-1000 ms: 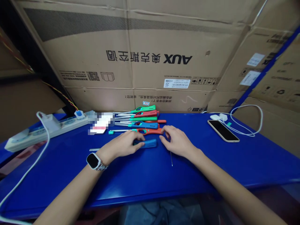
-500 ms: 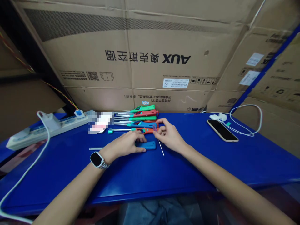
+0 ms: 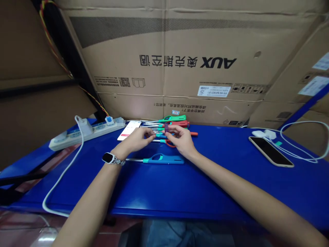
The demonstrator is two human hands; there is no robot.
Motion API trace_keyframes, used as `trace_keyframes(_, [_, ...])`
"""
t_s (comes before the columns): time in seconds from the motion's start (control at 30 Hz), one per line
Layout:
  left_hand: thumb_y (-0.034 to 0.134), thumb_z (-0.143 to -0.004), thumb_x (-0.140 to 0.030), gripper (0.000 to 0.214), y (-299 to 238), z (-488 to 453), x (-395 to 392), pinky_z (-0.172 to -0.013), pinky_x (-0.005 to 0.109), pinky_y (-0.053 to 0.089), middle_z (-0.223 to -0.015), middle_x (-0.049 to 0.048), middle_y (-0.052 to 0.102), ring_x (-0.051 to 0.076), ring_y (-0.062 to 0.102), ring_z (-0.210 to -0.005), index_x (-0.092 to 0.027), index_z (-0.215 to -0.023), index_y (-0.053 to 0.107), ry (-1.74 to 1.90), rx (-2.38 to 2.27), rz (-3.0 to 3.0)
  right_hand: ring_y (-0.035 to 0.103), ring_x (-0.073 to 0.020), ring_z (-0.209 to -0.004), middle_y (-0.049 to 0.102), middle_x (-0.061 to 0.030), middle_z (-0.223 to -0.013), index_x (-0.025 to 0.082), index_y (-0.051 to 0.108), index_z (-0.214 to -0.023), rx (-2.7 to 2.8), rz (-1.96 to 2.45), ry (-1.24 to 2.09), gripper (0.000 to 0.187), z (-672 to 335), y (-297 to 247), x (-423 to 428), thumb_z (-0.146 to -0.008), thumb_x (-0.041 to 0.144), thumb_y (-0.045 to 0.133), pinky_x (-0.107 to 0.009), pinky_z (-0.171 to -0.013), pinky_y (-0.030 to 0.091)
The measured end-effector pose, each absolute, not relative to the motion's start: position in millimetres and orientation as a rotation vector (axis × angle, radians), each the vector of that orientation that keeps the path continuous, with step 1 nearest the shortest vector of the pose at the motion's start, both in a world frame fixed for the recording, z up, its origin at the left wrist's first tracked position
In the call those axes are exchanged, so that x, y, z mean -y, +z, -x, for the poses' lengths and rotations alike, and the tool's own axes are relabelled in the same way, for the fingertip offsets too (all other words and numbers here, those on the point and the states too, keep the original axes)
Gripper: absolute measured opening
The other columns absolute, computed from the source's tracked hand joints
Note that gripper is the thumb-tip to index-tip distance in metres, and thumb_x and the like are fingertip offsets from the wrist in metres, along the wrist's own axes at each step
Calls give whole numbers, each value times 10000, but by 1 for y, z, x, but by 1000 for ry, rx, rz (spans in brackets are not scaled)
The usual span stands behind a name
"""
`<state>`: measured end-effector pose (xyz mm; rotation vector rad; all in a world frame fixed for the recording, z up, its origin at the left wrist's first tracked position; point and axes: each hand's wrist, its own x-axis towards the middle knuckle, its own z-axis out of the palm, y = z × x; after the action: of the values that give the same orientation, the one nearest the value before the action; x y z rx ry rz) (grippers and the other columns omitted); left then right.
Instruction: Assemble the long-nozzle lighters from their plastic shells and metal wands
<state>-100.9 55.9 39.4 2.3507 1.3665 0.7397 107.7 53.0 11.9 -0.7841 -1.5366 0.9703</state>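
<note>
My right hand [image 3: 183, 141] pinches the purple see-through handle of a small screwdriver [image 3: 166, 128], held over the row of lighters; its shaft is hard to make out now. Just to the left, my left hand [image 3: 135, 139] has thumb and forefinger pressed together; whatever they may hold is too small to see. Below the hands, a blue long-nosed lighter [image 3: 164, 160] lies flat, nozzle to the left, touched by neither hand. Behind them lie several more lighters, among them a green lighter [image 3: 177, 118] and a red lighter [image 3: 180, 123], partly covered by my fingers.
A lit phone [image 3: 128, 132] lies left of the lighters, beside a white power strip [image 3: 97, 127]. To the right is a dark-screened phone [image 3: 272, 152] with a white cable [image 3: 295, 151]. A large cardboard panel [image 3: 180, 37] stands behind the blue table [image 3: 218, 192].
My left hand has let go of the blue lighter and risen toward my right hand. The screwdriver has been lifted, its handle now more upright. My view has turned left.
</note>
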Motion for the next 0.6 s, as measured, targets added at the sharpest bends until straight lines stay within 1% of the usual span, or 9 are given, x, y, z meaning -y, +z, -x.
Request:
trace_keyframes(0.13, [525,-877,-424,313,39,96,-53,-581,266,388,-710,31,671,172,576,-637,-165,-792,679,786,-1337,-2359,706,-201,-879,739,-59,-933,203,551,-881,1601,812,963,209,-111,5,-42,-783,350,663,-359,-827,556])
trace_keyframes(0.27, [517,-877,-437,329,40,96,-53,-555,258,357,-667,21,638,162,540,-604,-163,-762,658,761,-1339,-2370,701,-180,-855,727,-41,-941,206,546,-896,1695,811,881,148,-113,4,-36,-808,295,625,-331,-807,550])
trace_keyframes(0.37, [509,-872,-433,327,39,96,-54,-568,264,369,-687,31,650,168,543,-615,-164,-767,661,743,-1342,-2379,702,-180,-860,722,-39,-934,207,549,-892,1698,811,849,120,-115,6,-34,-818,273,618,-321,-791,552])
trace_keyframes(0.5, [521,-855,-384,274,38,93,-53,-615,277,412,-755,48,692,184,582,-671,-172,-780,679,736,-1294,-2394,713,-194,-867,731,-53,-944,213,531,-902,1631,811,884,154,-123,12,-30,-827,299,634,-339,-787,569])
trace_keyframes(0.6, [552,-831,-344,225,38,88,-50,-662,292,450,-841,58,723,196,622,-738,-178,-853,703,729,-1246,-2359,726,-200,-852,737,-54,-933,220,501,-902,1538,807,916,229,-136,17,-25,-823,364,660,-367,-806,581])
